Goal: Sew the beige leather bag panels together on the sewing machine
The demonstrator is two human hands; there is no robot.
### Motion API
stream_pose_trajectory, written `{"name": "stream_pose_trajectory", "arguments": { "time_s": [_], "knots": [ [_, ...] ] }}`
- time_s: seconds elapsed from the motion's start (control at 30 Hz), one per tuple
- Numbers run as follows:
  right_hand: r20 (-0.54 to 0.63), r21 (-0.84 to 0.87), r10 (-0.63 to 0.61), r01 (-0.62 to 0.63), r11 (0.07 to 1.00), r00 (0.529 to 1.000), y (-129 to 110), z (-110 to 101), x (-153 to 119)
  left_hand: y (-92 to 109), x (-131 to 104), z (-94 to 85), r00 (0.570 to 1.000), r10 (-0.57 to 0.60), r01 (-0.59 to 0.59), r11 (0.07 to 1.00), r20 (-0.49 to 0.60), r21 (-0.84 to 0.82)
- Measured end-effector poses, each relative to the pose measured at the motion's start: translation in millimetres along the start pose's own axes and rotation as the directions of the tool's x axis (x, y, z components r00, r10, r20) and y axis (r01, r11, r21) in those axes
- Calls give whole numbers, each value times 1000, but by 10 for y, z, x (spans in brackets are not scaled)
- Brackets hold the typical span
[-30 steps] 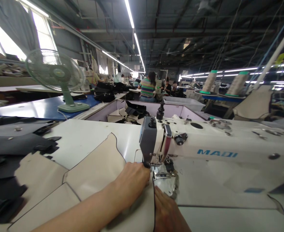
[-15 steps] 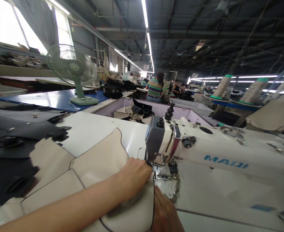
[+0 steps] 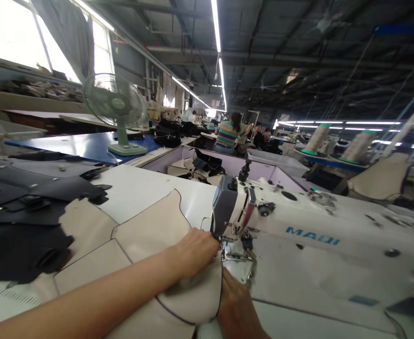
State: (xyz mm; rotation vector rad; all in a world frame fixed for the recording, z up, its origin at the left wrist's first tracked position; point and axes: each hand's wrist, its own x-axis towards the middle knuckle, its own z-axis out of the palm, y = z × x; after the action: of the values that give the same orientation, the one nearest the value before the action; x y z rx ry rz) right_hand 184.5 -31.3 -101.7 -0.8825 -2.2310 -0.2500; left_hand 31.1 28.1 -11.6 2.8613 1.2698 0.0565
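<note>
The cream panel [image 3: 154, 219] with dark edging lies across the white surface [image 3: 139, 183], its right-hand edge just beside the needle area of the MAQI sewing machine [image 3: 291, 212]. I see the left hand [image 3: 198, 252] resting on top, fingers curled down near the machine head; I can't tell whether they pinch the panel. The right hand [image 3: 237, 301] sits at that edge, its grip partly hidden. Dark pieces [image 3: 23, 188] are heaped off to the left, near a green fan [image 3: 118, 103].
</note>
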Motion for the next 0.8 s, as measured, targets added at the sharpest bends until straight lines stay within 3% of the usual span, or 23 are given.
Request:
{"name": "stream_pose_trajectory", "arguments": {
  "time_s": [0.2,0.3,0.4,0.5,0.6,0.7,0.8],
  "knots": [
    [182,104,101,-122,987,978,-168,-296,239,2,-207,-248,998,54,-54,997,-12,-62],
    [322,138,131,-184,973,938,-185,-502,304,9,-491,-399,997,-1,-6,997,-82,-78],
    [390,170,143,-224,960,910,-157,-642,271,100,-845,-406,982,-63,43,992,-178,-117],
    [373,218,164,-258,941,913,-131,-669,178,261,-1133,-281,949,-105,67,989,-298,-134],
    [365,213,180,-270,939,913,-130,-652,96,374,-1250,-200,928,-119,69,986,-354,-150],
    [282,159,168,-218,963,945,-140,-689,29,377,-1168,-299,906,-196,96,958,-375,-270],
    [185,87,183,-201,976,966,-139,-780,-67,324,-924,-540,857,-248,62,920,-451,-387]
  ]
}}
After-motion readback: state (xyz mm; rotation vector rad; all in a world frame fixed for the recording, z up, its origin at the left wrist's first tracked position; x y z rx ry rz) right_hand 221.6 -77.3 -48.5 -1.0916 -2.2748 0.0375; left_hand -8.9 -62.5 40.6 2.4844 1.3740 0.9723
